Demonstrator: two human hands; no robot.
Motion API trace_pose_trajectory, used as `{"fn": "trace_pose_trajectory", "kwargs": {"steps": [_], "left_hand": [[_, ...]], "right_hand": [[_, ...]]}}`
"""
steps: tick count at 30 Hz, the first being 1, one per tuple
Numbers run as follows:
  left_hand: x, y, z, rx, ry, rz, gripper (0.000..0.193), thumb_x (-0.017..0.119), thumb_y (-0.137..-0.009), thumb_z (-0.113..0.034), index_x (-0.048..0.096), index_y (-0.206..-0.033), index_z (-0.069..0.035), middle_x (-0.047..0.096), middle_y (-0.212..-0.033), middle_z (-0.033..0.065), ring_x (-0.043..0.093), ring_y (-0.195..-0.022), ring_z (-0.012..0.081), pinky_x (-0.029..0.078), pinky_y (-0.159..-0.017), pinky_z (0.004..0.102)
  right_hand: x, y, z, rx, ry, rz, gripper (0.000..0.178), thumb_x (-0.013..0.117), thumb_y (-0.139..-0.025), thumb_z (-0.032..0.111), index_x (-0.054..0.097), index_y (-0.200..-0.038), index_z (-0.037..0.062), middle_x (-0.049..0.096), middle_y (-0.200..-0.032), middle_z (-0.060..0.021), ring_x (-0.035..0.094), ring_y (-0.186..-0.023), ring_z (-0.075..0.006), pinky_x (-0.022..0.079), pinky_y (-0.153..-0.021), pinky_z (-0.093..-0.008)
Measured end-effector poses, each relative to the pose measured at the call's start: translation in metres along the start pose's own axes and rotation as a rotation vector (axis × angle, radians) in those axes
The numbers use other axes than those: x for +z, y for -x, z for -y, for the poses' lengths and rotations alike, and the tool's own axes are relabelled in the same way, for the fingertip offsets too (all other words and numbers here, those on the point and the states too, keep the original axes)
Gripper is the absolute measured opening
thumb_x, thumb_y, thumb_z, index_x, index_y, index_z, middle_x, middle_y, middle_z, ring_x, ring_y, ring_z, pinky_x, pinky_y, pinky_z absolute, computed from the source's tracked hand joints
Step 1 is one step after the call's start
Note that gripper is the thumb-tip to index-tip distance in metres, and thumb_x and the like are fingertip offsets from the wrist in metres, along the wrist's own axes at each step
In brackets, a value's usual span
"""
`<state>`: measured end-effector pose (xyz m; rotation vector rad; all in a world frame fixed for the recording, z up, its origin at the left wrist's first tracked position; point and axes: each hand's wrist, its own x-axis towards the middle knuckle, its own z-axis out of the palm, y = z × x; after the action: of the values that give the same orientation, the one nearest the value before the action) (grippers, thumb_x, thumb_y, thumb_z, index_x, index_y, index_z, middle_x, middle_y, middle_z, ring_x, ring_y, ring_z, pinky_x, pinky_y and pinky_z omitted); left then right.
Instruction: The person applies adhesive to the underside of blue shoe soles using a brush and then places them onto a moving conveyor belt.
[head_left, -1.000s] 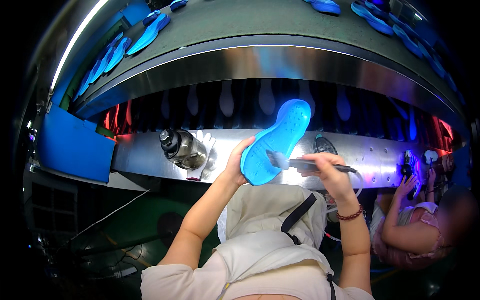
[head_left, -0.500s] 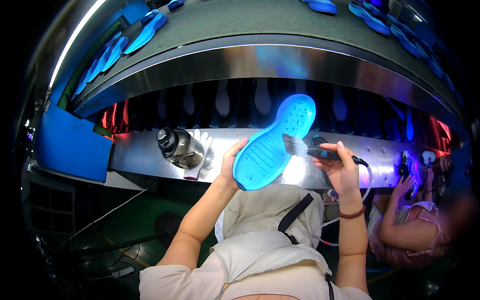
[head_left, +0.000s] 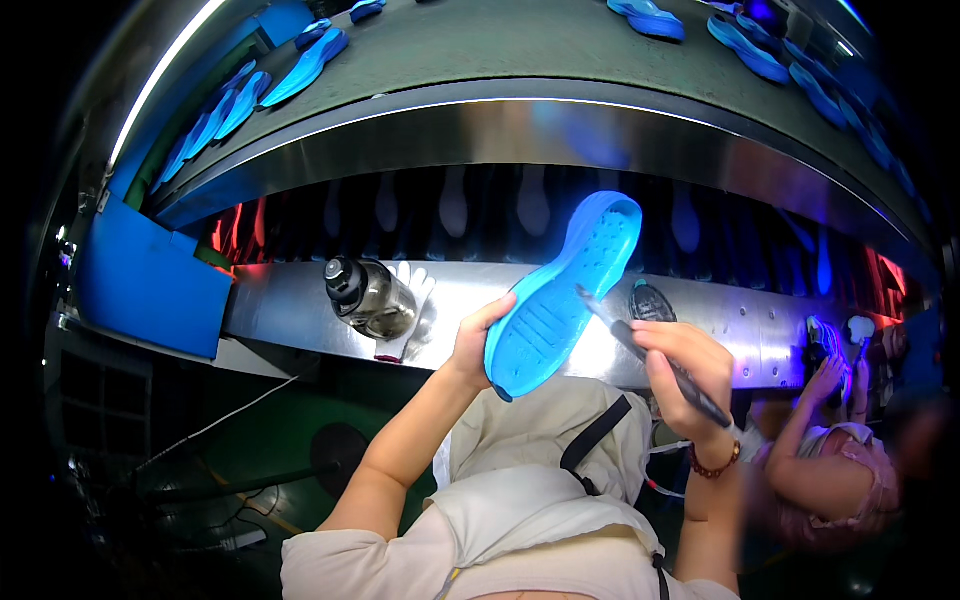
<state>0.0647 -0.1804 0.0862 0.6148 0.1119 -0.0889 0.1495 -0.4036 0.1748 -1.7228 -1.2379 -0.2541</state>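
My left hand [head_left: 482, 338] is closed on the heel-side edge of a blue shoe sole [head_left: 560, 300], held up at a slant with its recessed, dotted and ribbed face toward me. In my right hand [head_left: 692, 372] is a dark-handled brush [head_left: 648, 348] with a tube at its back end. The bristles, seen nearly edge-on, are at the middle of the sole's inner face. Just behind the brush, on the metal ledge, lies a dark oval item [head_left: 652, 302], partly covered by my right hand.
A dark-lidded bottle [head_left: 372, 298] and a white glove [head_left: 412, 290] rest on the metal ledge [head_left: 285, 315] at left. Above runs a green conveyor belt [head_left: 480, 45] carrying blue soles [head_left: 310, 68]. A co-worker [head_left: 825, 460] handles a lit item at right.
The brush has turned from broadside to edge-on, and my right wrist has rolled and dropped slightly. The sole has shifted a little right and tilted. My view has shifted slightly.
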Motion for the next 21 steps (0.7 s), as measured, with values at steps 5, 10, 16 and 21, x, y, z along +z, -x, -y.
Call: {"fn": "trace_pose_trajectory", "kwargs": {"steps": [5,10,16,21], "left_hand": [[0.018,0.012,-0.004,0.182,-0.264,-0.006,0.059,0.044,-0.087,-0.032,0.033,-0.132,0.004,0.054,-0.112,0.0166,0.057,-0.097,0.0207,0.046,-0.082,0.0304],[0.039,0.014,0.019,0.439,-0.377,-0.057,0.064,0.046,-0.085,-0.028,0.026,-0.136,0.006,0.048,-0.121,0.0164,0.049,-0.107,0.0189,0.040,-0.090,0.0285],[0.044,0.016,0.026,0.534,-0.471,-0.026,0.068,0.046,-0.085,-0.027,0.021,-0.138,0.007,0.037,-0.135,0.0196,0.038,-0.124,0.0236,0.029,-0.102,0.0331],[0.044,0.019,0.026,0.525,-0.502,-0.031,0.069,0.046,-0.084,-0.026,0.020,-0.138,0.008,0.036,-0.135,0.0201,0.037,-0.124,0.0244,0.028,-0.103,0.0338]], "right_hand": [[-0.013,0.005,0.030,-0.129,0.387,0.015,0.033,0.054,-0.064,-0.008,0.058,-0.094,0.0053,0.061,-0.106,-0.0125,0.053,-0.101,-0.0302,0.040,-0.081,-0.0372],[0.025,0.017,0.025,-0.011,0.392,0.148,0.046,0.048,-0.070,-0.008,0.046,-0.111,0.0117,0.048,-0.132,-0.0090,0.030,-0.129,-0.0317,0.012,-0.102,-0.0483],[0.045,0.004,0.019,-0.043,0.397,0.158,0.045,0.047,-0.069,-0.011,0.043,-0.108,0.0106,0.047,-0.134,-0.0087,0.017,-0.136,-0.0326,0.005,-0.104,-0.0530],[0.046,0.005,0.019,-0.057,0.382,0.182,0.047,0.050,-0.065,-0.011,0.044,-0.107,0.0095,0.046,-0.134,-0.0094,0.014,-0.138,-0.0311,0.003,-0.105,-0.0526]]}}
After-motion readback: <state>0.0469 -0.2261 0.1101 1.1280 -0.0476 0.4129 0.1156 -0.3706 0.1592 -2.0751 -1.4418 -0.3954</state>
